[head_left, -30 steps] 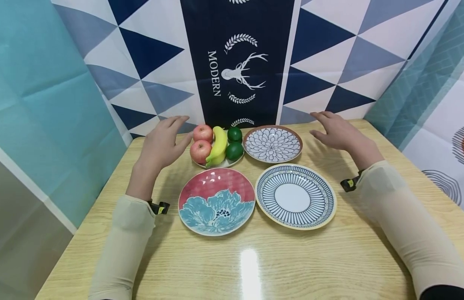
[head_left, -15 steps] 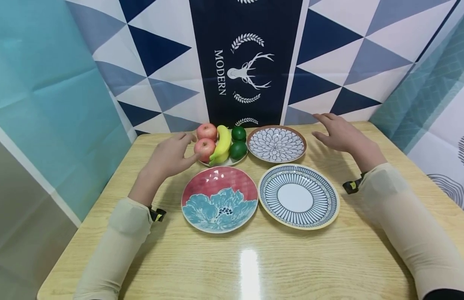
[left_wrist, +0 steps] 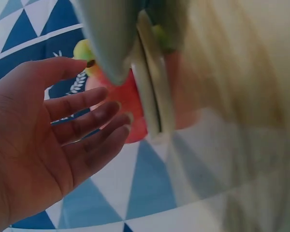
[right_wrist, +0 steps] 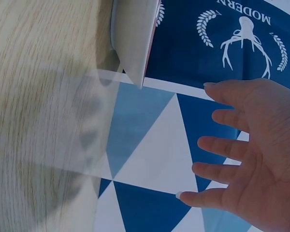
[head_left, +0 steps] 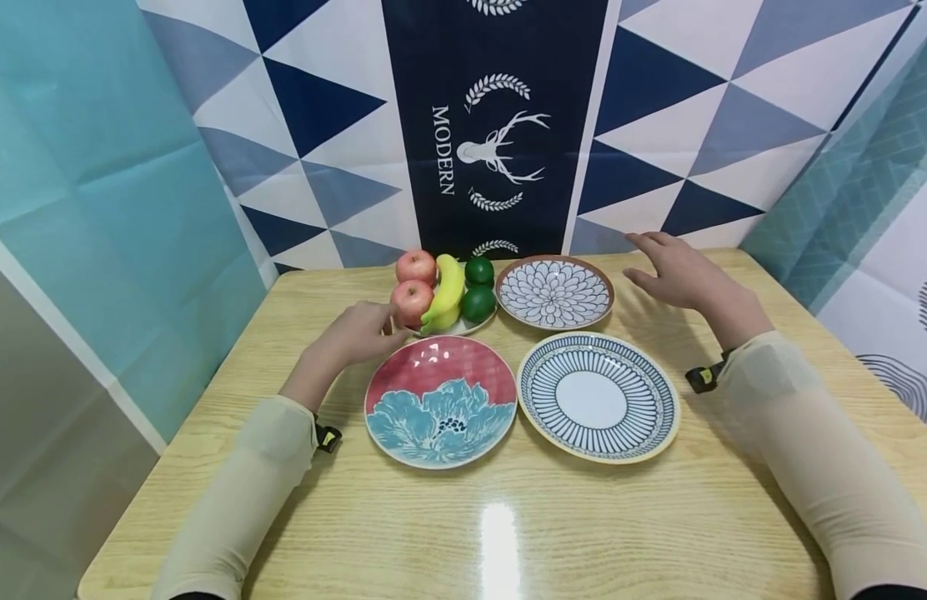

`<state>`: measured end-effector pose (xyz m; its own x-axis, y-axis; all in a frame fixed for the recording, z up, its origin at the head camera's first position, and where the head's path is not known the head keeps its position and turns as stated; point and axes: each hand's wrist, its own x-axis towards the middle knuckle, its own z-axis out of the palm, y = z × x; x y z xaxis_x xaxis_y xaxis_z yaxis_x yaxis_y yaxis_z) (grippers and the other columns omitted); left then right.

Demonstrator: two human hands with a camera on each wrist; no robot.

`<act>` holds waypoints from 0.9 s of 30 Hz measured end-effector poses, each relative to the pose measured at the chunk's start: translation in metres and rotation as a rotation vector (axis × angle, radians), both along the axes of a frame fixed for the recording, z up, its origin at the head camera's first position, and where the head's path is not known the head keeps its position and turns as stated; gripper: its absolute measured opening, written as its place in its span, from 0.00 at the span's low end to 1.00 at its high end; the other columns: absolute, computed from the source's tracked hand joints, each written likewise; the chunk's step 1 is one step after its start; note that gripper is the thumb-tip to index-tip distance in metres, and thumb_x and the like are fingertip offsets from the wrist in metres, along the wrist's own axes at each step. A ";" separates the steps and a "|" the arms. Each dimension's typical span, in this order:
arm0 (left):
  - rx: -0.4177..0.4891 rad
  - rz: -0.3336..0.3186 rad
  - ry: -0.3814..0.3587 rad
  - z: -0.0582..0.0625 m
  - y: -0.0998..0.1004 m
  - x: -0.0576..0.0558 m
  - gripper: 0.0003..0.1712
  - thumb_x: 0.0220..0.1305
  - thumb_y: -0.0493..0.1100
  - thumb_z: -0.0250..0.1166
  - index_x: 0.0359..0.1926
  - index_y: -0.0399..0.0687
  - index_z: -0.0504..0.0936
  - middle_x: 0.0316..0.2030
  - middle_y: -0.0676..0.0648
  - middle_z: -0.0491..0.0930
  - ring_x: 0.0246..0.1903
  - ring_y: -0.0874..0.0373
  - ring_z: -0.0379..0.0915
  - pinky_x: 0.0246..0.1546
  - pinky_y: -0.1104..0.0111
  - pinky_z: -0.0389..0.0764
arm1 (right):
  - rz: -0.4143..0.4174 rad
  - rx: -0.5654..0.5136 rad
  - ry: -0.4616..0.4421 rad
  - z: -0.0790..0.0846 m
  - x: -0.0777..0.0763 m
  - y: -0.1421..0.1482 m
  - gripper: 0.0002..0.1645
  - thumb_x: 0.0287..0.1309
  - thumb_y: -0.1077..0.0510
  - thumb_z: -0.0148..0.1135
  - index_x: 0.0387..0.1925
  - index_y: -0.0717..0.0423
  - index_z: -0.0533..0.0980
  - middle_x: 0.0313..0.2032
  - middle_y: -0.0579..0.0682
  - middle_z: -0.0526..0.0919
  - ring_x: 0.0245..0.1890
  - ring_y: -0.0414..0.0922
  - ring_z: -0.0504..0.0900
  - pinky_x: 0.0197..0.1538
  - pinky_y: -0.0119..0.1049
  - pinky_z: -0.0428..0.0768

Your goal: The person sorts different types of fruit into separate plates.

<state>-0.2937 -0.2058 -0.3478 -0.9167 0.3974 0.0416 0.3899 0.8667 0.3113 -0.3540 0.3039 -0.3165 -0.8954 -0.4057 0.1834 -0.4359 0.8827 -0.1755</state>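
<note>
My left hand (head_left: pixel 358 333) reaches to the near left edge of a small white plate (head_left: pixel 471 327) of fruit. On that plate lie two red apples (head_left: pixel 412 302), a yellow banana (head_left: pixel 444 297) and two dark green fruits (head_left: pixel 478 304). In the left wrist view the left hand's fingers are loosely bent beside an apple (left_wrist: pixel 123 96); whether they touch the plate or the fruit, I cannot tell. My right hand (head_left: pixel 681 271) hovers with spread fingers, right of a brown-rimmed plate (head_left: pixel 555 292) with petal lines. It holds nothing in the right wrist view.
A red plate with a blue flower (head_left: pixel 441 402) and a blue-striped white plate (head_left: pixel 598 398) sit side by side in front. All rest on a wooden table (head_left: pixel 403 533). A patterned cloth (head_left: pixel 501 125) hangs right behind it.
My left hand has come down and toward me from beside the apples to the fruit plate's near left rim. The right hand has kept its place above the table.
</note>
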 end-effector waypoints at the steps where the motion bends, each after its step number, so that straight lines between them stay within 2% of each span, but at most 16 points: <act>1: 0.013 -0.001 -0.025 -0.003 -0.001 -0.001 0.13 0.70 0.53 0.68 0.45 0.50 0.82 0.31 0.49 0.81 0.34 0.52 0.76 0.36 0.61 0.80 | 0.000 0.000 -0.002 0.000 0.000 0.000 0.42 0.77 0.49 0.58 0.80 0.67 0.56 0.73 0.78 0.59 0.72 0.76 0.59 0.71 0.72 0.59; 7: 0.074 -0.043 -0.116 -0.012 -0.003 -0.005 0.14 0.72 0.52 0.68 0.48 0.47 0.84 0.36 0.49 0.84 0.37 0.52 0.77 0.39 0.62 0.80 | -0.001 0.002 -0.014 0.000 0.000 -0.002 0.42 0.77 0.50 0.59 0.80 0.67 0.56 0.73 0.78 0.58 0.73 0.76 0.58 0.72 0.72 0.58; 12: 0.116 -0.066 -0.150 -0.015 -0.001 -0.008 0.14 0.71 0.50 0.71 0.48 0.46 0.85 0.38 0.48 0.85 0.39 0.53 0.79 0.42 0.62 0.82 | 0.001 0.006 -0.024 0.000 0.002 -0.003 0.43 0.78 0.49 0.58 0.80 0.66 0.55 0.73 0.78 0.59 0.72 0.76 0.58 0.72 0.72 0.57; 18: 0.158 -0.107 -0.227 -0.017 -0.003 -0.009 0.15 0.69 0.44 0.72 0.52 0.42 0.85 0.41 0.47 0.85 0.42 0.52 0.79 0.43 0.63 0.82 | -0.008 0.011 -0.034 0.000 0.003 -0.004 0.43 0.78 0.49 0.58 0.81 0.65 0.55 0.73 0.78 0.59 0.73 0.76 0.58 0.72 0.72 0.57; 27: 0.155 -0.073 -0.314 -0.015 -0.005 -0.009 0.17 0.69 0.44 0.73 0.53 0.42 0.84 0.43 0.44 0.83 0.42 0.50 0.78 0.38 0.65 0.84 | -0.004 0.013 -0.034 0.000 0.002 -0.006 0.42 0.78 0.50 0.58 0.80 0.66 0.55 0.73 0.78 0.59 0.73 0.76 0.58 0.73 0.71 0.57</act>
<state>-0.3027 -0.2113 -0.3627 -0.8639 0.4731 -0.1730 0.3132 0.7734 0.5511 -0.3516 0.2975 -0.3162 -0.9026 -0.4043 0.1478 -0.4264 0.8868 -0.1783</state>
